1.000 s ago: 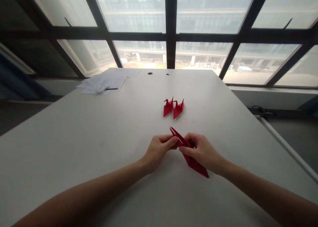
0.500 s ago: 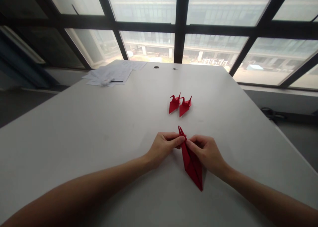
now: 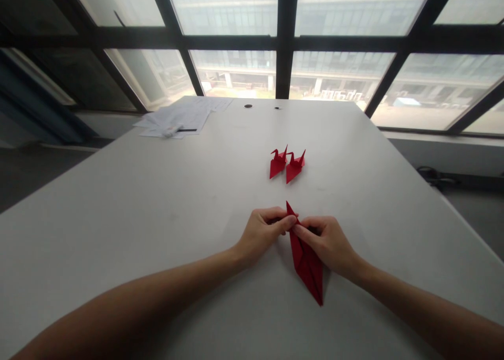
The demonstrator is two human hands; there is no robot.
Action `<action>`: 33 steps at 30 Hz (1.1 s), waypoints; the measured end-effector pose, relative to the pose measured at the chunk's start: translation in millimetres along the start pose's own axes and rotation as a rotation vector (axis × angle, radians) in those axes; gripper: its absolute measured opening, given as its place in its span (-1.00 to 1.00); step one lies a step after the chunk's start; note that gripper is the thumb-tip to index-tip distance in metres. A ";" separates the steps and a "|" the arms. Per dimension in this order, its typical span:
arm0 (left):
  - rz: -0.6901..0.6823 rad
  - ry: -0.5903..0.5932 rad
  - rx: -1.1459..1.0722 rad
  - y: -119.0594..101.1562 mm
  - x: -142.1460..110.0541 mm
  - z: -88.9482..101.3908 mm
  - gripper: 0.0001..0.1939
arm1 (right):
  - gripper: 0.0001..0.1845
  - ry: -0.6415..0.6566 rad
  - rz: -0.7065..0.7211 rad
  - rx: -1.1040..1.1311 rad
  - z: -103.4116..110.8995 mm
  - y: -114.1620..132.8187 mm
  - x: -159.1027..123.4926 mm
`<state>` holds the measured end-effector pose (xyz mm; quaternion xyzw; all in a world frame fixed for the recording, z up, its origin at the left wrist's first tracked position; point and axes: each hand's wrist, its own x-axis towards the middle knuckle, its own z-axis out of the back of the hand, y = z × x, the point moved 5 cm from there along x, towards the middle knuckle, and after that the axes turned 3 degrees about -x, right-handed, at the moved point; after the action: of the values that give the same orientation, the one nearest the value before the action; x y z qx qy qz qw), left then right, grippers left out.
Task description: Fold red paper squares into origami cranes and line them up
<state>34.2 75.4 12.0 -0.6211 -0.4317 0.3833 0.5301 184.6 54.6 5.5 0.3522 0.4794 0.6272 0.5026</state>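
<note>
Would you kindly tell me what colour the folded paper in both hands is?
The folded paper is red, best seen in the head view.

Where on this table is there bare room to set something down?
The white table has bare patches between the papers and left forearm, and from the red cranes to its right edge. It's crowded where the left hand and right hand hold folded red paper, nearer than the cranes.

red folded paper (image 3: 308, 271) turned straighter, its two split upper tips (image 3: 290, 209) now showing as one
</note>
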 end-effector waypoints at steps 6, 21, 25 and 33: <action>-0.025 0.044 -0.052 4.7 1.8 1.4 -0.68 | -0.60 0.108 0.005 0.093 -4.9 1.7 -2.1; -0.022 -0.008 -0.102 5.8 0.4 1.5 -0.70 | -0.62 0.106 0.033 0.072 -5.0 3.6 -2.1; 0.037 0.017 -0.205 13.6 0.6 -0.2 -0.64 | -0.61 0.115 0.016 0.110 -5.7 2.2 -2.2; -0.030 -0.008 -0.129 7.1 0.0 1.0 -0.67 | -0.60 0.122 0.025 0.093 -5.9 4.7 -2.9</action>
<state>34.3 75.3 4.9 -0.6459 -0.4668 0.3489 0.4931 178.4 50.1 8.4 0.3424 0.5335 0.6307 0.4477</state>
